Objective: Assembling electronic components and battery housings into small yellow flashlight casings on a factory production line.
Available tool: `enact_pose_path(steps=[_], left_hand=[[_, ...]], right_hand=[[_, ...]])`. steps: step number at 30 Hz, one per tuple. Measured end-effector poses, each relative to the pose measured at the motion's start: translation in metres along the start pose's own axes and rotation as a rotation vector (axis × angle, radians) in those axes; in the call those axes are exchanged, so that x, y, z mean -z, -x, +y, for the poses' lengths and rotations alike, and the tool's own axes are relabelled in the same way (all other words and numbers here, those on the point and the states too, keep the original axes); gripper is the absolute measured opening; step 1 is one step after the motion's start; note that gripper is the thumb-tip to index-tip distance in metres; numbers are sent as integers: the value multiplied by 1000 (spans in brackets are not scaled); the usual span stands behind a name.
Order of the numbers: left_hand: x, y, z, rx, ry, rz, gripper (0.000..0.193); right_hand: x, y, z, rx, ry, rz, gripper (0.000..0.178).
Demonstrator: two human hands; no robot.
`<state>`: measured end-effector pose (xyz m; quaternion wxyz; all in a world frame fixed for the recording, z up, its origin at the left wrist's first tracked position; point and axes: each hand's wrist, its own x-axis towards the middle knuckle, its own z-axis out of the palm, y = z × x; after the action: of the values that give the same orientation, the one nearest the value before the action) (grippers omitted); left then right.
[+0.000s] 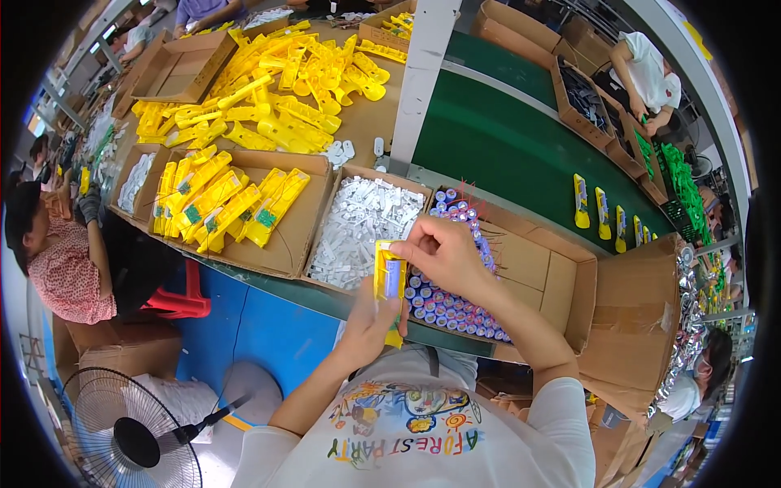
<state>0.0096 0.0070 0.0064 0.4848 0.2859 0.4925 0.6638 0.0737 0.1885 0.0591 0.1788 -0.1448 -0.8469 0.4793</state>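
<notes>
My left hand [368, 327] is closed around the lower part of a yellow plastic housing [380, 264], holding it upright in front of my chest. A purple cylindrical battery [393, 281] lies in the housing's open hollow. My right hand [446, 252] pinches at the housing's top end with thumb and forefinger; whatever is between those fingertips is too small to make out. Just beyond, small white plastic parts [370, 218] fill a cardboard box. Beside my right forearm, several purple batteries [455, 315] stand packed in another cardboard box [587, 302].
A box at left holds yellow housings [232, 207] with green circuit boards and wires. Behind it lies a heap of yellow shells [285, 122]. Beyond a metal post [423, 73], a green conveyor [504, 138] carries several housings. A fan [134, 439] stands lower left. Co-workers sit around.
</notes>
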Motion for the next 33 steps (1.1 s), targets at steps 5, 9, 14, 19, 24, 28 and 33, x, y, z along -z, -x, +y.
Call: enact_pose_path(steps=[5,9,14,19,24,28,33], left_hand=[[2,-11,7,-65,-90,-183,37],[80,-38,55,-282,-463,354,20],[170,-75,74,-241,-1633,711,57],[182,-74,81,-204,-1999,621,53],[82,-69,76,-153,-125,293,22],[18,-50,57,369,585,-122,38],[-10,-29,25,17,179,57,52]], right_hand=[[22,5,5,20,13,-106,16],[165,-25,102,0,252,447,23],[381,-12,331,-227,865,465,24],[316,-32,303,-259,1039,468,22],[132,-22,65,121,211,210,36],[44,15,3,921,492,-150,35],[36,43,-5,148,-230,-102,19]])
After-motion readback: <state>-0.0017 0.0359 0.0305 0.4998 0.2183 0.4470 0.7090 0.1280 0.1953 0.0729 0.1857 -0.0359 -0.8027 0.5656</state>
